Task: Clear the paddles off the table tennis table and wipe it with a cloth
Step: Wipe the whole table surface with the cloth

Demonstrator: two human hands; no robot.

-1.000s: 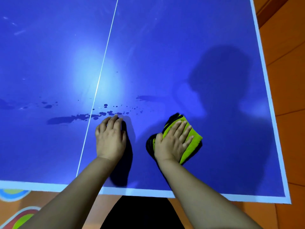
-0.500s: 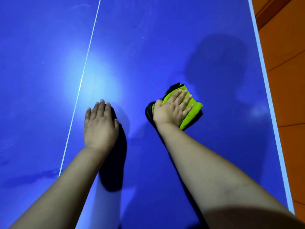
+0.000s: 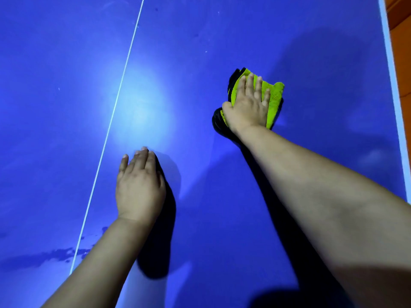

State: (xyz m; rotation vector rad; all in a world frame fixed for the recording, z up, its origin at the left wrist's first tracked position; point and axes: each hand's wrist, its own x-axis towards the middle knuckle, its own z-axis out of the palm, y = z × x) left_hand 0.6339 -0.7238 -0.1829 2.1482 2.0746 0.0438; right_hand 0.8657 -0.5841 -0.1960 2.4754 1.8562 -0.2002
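- Blue table tennis table (image 3: 222, 41): fills nearly the whole view and shows no paddles, so probably past the clearing and into the wiping.
- Right hand (image 3: 246, 107): lies flat on top of the cloth, far out on the right half at the end of a long reach. Fingers (image 3: 250, 85) straight and slightly fanned, thumb at the cloth's near-left edge. Keep the weight even across palm and fingers so the whole pad drags, not just the tips.
- Left hand (image 3: 140, 187): rests palm down on bare table just right of the white centre line (image 3: 120, 94), fingers (image 3: 142, 161) straight and pressed together, holding nothing. Use as a brace for the reach; lift to reposition rather than slide, to avoid smearing.
- Folded green-and-black cloth (image 3: 274, 94): sits under the right hand, touching the table, between the centre line and the white side band (image 3: 391, 74). Keep folded thick, and wipe in overlapping straight lanes parallel to the line.
- Dark wet splashes (image 3: 44, 258): straddle the centre line at the lower left, well apart from the cloth. Likely need a pass of their own; bring the lanes back across that patch.
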